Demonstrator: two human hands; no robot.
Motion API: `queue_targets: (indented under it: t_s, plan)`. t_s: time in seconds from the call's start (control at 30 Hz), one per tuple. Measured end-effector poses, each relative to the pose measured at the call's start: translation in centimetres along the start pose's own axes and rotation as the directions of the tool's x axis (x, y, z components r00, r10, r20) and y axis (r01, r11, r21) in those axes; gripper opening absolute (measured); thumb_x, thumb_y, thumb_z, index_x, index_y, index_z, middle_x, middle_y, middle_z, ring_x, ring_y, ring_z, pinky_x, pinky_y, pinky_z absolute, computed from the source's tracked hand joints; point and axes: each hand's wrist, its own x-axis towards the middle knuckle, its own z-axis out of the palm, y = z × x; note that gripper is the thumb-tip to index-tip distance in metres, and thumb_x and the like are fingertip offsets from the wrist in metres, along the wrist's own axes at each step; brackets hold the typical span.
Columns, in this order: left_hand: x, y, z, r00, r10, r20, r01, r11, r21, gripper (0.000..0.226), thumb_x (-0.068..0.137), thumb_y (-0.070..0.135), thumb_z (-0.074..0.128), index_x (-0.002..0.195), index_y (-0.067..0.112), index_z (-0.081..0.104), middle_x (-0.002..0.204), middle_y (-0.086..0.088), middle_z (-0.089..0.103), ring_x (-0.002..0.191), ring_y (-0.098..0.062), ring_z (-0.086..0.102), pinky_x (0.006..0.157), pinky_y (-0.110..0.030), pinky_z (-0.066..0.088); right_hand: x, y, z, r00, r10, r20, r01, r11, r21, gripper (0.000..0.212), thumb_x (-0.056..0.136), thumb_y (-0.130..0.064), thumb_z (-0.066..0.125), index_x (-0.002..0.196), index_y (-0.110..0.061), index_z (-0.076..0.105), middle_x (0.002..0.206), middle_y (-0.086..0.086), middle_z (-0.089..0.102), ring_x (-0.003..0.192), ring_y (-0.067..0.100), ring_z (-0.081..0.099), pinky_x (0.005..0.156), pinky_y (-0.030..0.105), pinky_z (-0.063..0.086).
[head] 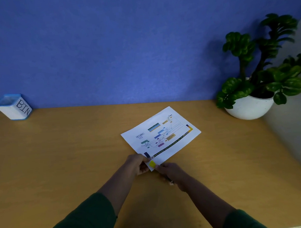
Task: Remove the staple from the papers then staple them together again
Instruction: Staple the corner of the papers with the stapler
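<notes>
Blue felt-like wall [107, 46] behind; below it a tan wooden desk [61, 162]. At far right on the desk, a leafy green plant in a round white speckled pot [248, 107]. At far left against the wall, a small white box with blue rim lettered "BIN" [13, 107]. Near the desk's middle, white printed papers with coloured chart blocks [161, 134], lying flat and turned at an angle, near corner toward the person. Left hand [137, 164], green-sleeved, pinching that near corner from the left beside a yellow patch. Right hand [172, 172] touching the same corner from the right, fingers curled round a slim dark tool [169, 180], too blurred to identify. Staple itself not discernible.
</notes>
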Motion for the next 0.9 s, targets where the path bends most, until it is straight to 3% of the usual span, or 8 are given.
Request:
queue_targets:
  t_s: [0.2,0.3,0.43,0.5,0.57,0.67,0.8,0.9]
  plan:
    - [-0.2,0.1,0.3,0.998,0.053,-0.016,-0.053,0.999,-0.004,0.025,0.082,-0.009,0.063,0.105,-0.002,0.055,0.085,-0.015,0.063,0.072,-0.027,0.062,0.050,-0.037,0.050,0.0,0.3,1.0,0.996,-0.083,-0.038,0.078,0.989,-0.124,0.029,0.094,-0.043,0.048,0.080,-0.017,0.054,0.066,-0.004,0.048,0.054,0.006,0.043,0.048,0.017,0.035]
    - [-0.3,0.1,0.2,0.997,0.075,-0.001,-0.075,0.997,0.019,0.027,0.082,-0.012,0.061,0.107,-0.004,0.057,0.094,-0.019,0.066,0.084,-0.032,0.065,0.058,-0.039,0.055,0.4,0.4,1.4,0.985,-0.141,-0.100,0.117,0.970,-0.212,0.026,0.091,-0.044,0.053,0.098,-0.019,0.057,0.082,-0.007,0.055,0.069,0.004,0.050,0.053,0.017,0.036]
    - [-0.2,0.2,0.0,0.993,0.112,-0.021,-0.112,0.993,0.028,0.029,0.081,-0.016,0.059,0.107,-0.006,0.057,0.100,-0.024,0.065,0.083,-0.033,0.065,0.062,-0.038,0.056,0.9,0.5,2.0,0.941,-0.245,-0.235,0.082,0.834,-0.545,0.041,0.096,-0.047,0.039,0.103,-0.011,0.058,0.092,0.007,0.061,0.083,0.021,0.058,0.065,0.029,0.041]
    - [0.1,0.1,0.1,0.991,0.130,-0.035,-0.129,0.991,0.033,0.023,0.080,-0.018,0.060,0.099,-0.006,0.058,0.095,-0.024,0.064,0.076,-0.032,0.063,0.057,-0.037,0.054,0.9,0.6,2.2,0.911,-0.298,-0.284,0.034,0.742,-0.669,0.036,0.097,-0.043,0.036,0.104,-0.013,0.056,0.098,0.009,0.065,0.089,0.025,0.062,0.064,0.031,0.041]
    - [0.2,0.1,0.4,0.985,0.149,-0.086,-0.145,0.988,0.052,0.015,0.077,-0.018,0.062,0.083,-0.005,0.057,0.098,-0.028,0.063,0.081,-0.037,0.064,0.062,-0.042,0.057,0.8,0.7,2.3,0.881,-0.368,-0.298,0.040,0.684,-0.728,0.030,0.099,-0.037,0.035,0.108,-0.014,0.053,0.099,0.009,0.066,0.089,0.026,0.064,0.061,0.030,0.041]
    - [0.4,0.4,0.4,0.959,0.212,-0.190,-0.194,0.975,0.109,0.018,0.075,-0.017,0.065,0.073,-0.002,0.056,0.094,-0.027,0.061,0.086,-0.039,0.064,0.077,-0.050,0.057,0.6,0.8,2.4,0.846,-0.442,-0.298,0.075,0.652,-0.754,0.032,0.100,-0.037,0.032,0.112,-0.014,0.050,0.097,0.008,0.065,0.085,0.024,0.064,0.061,0.031,0.044]
    - [0.3,0.8,0.0,0.967,0.209,-0.144,-0.202,0.977,0.062,0.024,0.076,-0.019,0.062,0.092,-0.002,0.057,0.088,-0.020,0.061,0.074,-0.031,0.061,0.055,-0.038,0.054,0.4,0.9,1.6,0.831,-0.402,-0.385,0.083,0.774,-0.628,0.033,0.099,-0.041,0.033,0.103,-0.015,0.052,0.094,0.007,0.065,0.081,0.024,0.062,0.059,0.030,0.040]
    - [0.0,0.9,-0.1,0.976,0.181,-0.119,-0.177,0.983,0.043,0.023,0.078,-0.017,0.061,0.094,-0.001,0.056,0.076,-0.015,0.060,0.063,-0.024,0.060,0.043,-0.030,0.053,0.7,1.4,0.7,0.836,-0.362,-0.412,0.094,0.835,-0.543,0.029,0.098,-0.037,0.035,0.095,-0.014,0.053,0.087,0.010,0.064,0.072,0.024,0.054,0.058,0.031,0.036]
